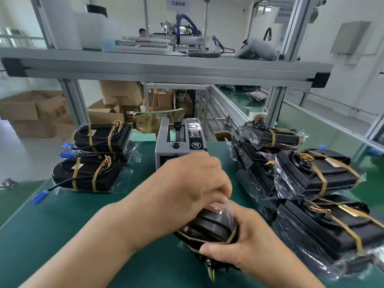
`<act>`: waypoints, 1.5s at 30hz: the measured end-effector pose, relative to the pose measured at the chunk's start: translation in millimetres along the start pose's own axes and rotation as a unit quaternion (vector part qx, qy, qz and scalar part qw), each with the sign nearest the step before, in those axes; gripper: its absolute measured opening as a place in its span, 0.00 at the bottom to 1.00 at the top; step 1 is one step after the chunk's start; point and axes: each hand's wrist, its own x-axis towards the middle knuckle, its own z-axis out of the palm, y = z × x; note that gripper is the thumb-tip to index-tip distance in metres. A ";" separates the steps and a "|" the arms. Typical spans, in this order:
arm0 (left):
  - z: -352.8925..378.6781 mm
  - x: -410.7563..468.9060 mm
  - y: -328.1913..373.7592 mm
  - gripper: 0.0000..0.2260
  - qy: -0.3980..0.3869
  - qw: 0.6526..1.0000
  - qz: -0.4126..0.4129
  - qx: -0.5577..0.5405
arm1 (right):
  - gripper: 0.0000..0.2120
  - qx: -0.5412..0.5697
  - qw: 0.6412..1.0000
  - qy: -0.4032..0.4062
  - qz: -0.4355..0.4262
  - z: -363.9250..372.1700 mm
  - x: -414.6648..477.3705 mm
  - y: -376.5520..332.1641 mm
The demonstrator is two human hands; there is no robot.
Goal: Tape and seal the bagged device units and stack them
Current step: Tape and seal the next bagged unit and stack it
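Unit [209,225] appears rigid and fairly heavy, bag film [225,204] slippery; right hand [255,240] grips its taped end, left hand [187,190] pinches loose film; hold body, not wires [212,273]

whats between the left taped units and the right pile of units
The grey tape dispenser stands between the left units and the right pile in the head view; nearer, the left hand and right hand hold a bagged unit.
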 end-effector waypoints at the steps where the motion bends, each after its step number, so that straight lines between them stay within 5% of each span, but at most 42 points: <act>1: 0.8 -3.1 -6.0 0.01 0.011 0.997 -0.052 -0.055 | 0.26 0.019 1.000 -0.001 -0.004 -3.5 0.9 1.9; 4: 1.7 -14.4 -25.4 0.13 0.021 0.952 -0.229 -0.201 | 0.30 0.076 0.997 0.029 -0.010 -8.2 4.7 11.3; 6: 4.0 -19.0 -33.3 0.19 0.010 0.944 -0.259 -0.205 | 0.31 0.084 0.996 0.027 -0.013 -9.6 7.6 16.3; 12: 10.6 -14.0 -38.5 0.04 0.066 0.949 -0.229 -0.207 | 0.31 0.077 0.996 0.030 -0.010 -8.4 11.7 17.7; 17: 13.4 -6.9 -30.8 0.05 0.038 0.987 -0.142 -0.058 | 0.29 0.085 0.995 0.041 -0.005 -7.6 10.5 13.6; 22: 16.4 6.5 -27.3 0.07 0.049 0.990 -0.126 0.044 | 0.30 0.062 0.998 0.006 0.014 -7.4 8.4 9.8; 28: 11.7 1.2 -45.4 0.02 0.084 0.963 -0.226 -0.124 | 0.29 0.069 0.997 0.030 0.008 -14.1 9.9 12.0; 32: 7.1 -10.9 -59.3 0.14 0.017 0.962 -0.245 -0.120 | 0.29 0.060 0.997 0.043 0.007 -17.1 12.1 16.7; 37: 11.5 -0.9 -52.7 0.12 0.006 0.958 -0.242 -0.150 | 0.35 0.060 0.998 0.033 0.000 -11.8 14.1 13.5; 45: 15.7 -6.5 -56.7 0.06 0.133 0.975 -0.137 0.111 | 0.36 0.039 0.994 0.103 0.001 -18.2 14.0 12.8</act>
